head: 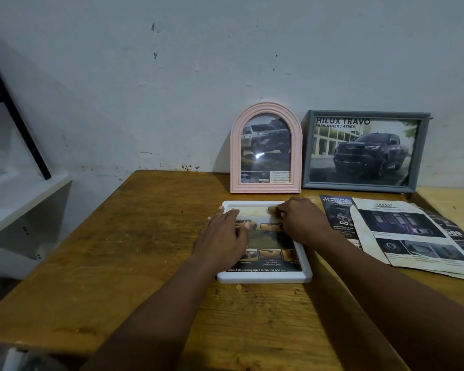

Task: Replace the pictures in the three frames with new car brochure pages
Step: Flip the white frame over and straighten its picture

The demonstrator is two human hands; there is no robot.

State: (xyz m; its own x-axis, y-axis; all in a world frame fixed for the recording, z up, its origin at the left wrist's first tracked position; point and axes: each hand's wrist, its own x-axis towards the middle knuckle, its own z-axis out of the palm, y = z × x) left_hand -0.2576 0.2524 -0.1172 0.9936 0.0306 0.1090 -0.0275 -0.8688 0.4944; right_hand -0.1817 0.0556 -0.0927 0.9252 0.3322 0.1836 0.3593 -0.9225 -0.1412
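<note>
Now the white frame (264,278) lies flat on the counter (134,253) with a car brochure page (268,253) in it. Our left hand (223,234) presses down, fingers spread; our right hand (300,219) pinches the page's top. We should smooth it flat and tuck every corner under the rim.

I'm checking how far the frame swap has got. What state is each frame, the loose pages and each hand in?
pink arched frame: upright against the wall, truck page inside.
grey frame: upright, truck page inside.
white frame: flat on the table, page in it.
loose brochure pages: flat, overlapping.
left hand: pressing the page.
right hand: pressing the page.
</note>
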